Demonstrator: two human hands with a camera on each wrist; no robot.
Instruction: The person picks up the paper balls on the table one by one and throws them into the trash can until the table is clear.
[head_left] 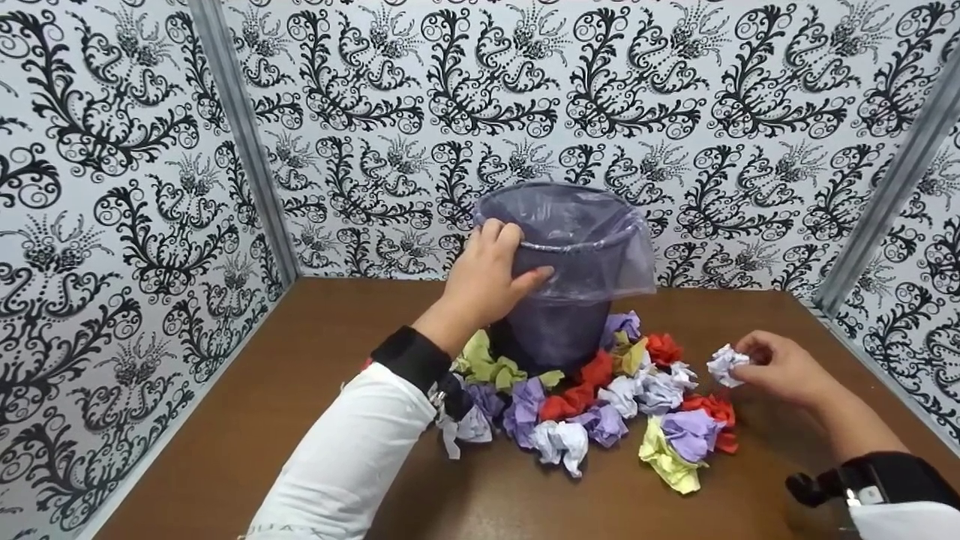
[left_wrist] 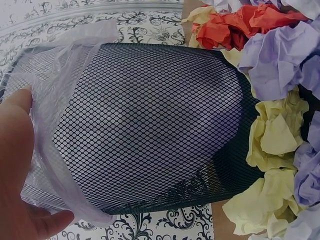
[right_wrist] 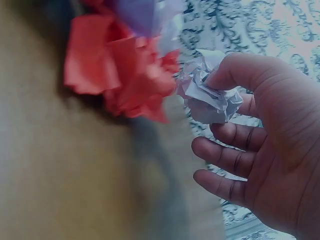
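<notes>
**One white ball in hand, a whole heap still on the table**

The white paper ball (head_left: 726, 365) sits pinched between the thumb and fingertips of the right hand (head_left: 780, 367), just off the table at the right edge of the heap. The right wrist view shows the grip well: thumb and forefinger are clenched on the crumpled wad, the other fingers hang loosely curled below it, and a red paper ball (right_wrist: 120, 70) lies close beside.

Over to the bin (head_left: 559, 300): a black mesh bin lined with a thin plastic bag (head_left: 592, 232), standing at the back of the brown table (head_left: 262, 420) near the patterned wall. The left hand (head_left: 487, 277) grasps its rim, fingers hooked over the edge and thumb pressed against the bag on the outside. The left wrist view shows the mesh wall filling the frame with the bag folded over the lip; what lies inside the bin cannot be seen from any view.

As for progress, it looks early. Crumpled balls of purple, red, yellow-green and white paper ring the foot of the bin, touching one another, with a yellow paper ball (head_left: 667, 461) nearest the person. By my reading, one piece is picked up and not yet in the bin, and nearly the whole heap remains to be gathered.
</notes>
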